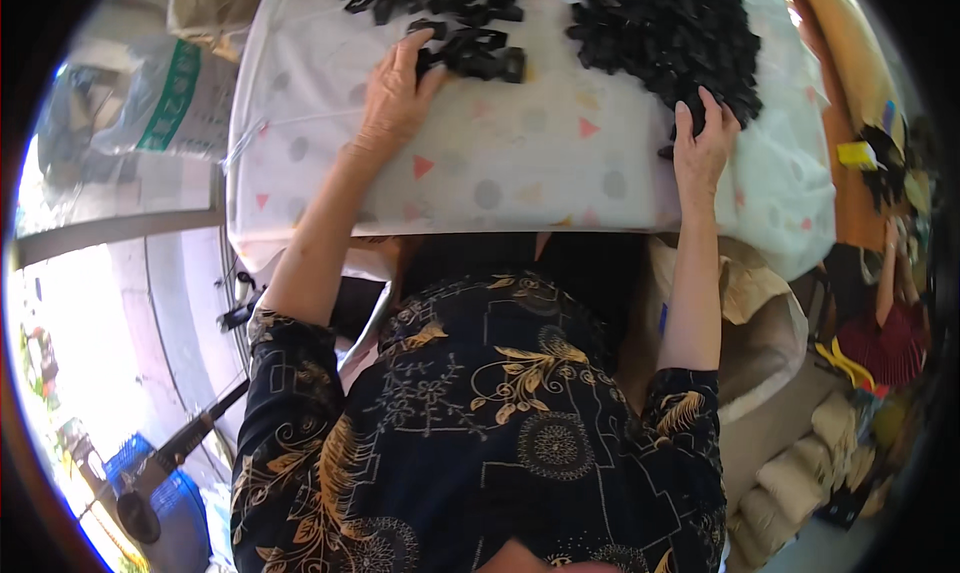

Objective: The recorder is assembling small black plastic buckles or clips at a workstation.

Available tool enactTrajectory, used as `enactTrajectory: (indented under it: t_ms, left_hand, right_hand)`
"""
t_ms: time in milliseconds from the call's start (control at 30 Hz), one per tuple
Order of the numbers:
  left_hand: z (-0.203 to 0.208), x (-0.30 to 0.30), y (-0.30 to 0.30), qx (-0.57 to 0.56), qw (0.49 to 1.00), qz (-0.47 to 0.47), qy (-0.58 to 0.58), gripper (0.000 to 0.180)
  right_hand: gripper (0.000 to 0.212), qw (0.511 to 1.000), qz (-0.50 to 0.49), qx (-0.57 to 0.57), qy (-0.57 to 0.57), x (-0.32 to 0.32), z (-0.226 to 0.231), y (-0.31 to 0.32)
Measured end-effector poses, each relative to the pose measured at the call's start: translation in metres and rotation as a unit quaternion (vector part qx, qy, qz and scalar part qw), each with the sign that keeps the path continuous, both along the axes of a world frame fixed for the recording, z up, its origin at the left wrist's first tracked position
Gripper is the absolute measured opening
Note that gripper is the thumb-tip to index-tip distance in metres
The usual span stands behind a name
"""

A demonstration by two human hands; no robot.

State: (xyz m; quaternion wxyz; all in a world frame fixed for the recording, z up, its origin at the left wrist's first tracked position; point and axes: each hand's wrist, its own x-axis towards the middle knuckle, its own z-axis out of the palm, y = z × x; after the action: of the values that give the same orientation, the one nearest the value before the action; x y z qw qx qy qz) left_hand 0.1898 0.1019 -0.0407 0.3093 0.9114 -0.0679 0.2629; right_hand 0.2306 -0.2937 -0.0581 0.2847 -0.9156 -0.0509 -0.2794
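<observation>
Two groups of small black plastic-looking pieces lie on a white cloth with coloured triangles and grey dots. At the near edge of the loose left group (478, 55) is my left hand (395, 101). Its fingers and thumb are apart, with the fingertips against the black pieces. My right hand (704, 151) reaches to the near edge of the denser right heap (665, 33). There the thumb and fingers are spread and touch the pieces. What exact kind the pieces are is too small to tell.
The cloth-covered table (520, 188) ends just ahead of my body. An open pale sack (770, 348) stands below its right side. A clear plastic bag (160, 103) hangs at left. Another person's arm (887, 273) shows at far right, near stacked beige bundles (795, 483).
</observation>
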Motion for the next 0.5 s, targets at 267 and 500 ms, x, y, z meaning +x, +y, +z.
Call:
enactTrajectory:
  t_ms: [267, 500]
  left_hand:
    - [0.006, -0.009, 0.014, -0.074, 0.991, 0.032, 0.11, 0.027]
    - [0.017, -0.03, 0.016, 0.077, 0.989, 0.117, -0.037, 0.026]
  right_hand:
    - [0.028, 0.992, 0.1, 0.035, -0.064, 0.019, 0.019, 0.061]
    - [0.018, 0.985, 0.105, 0.075, -0.115, -0.014, 0.04, 0.055]
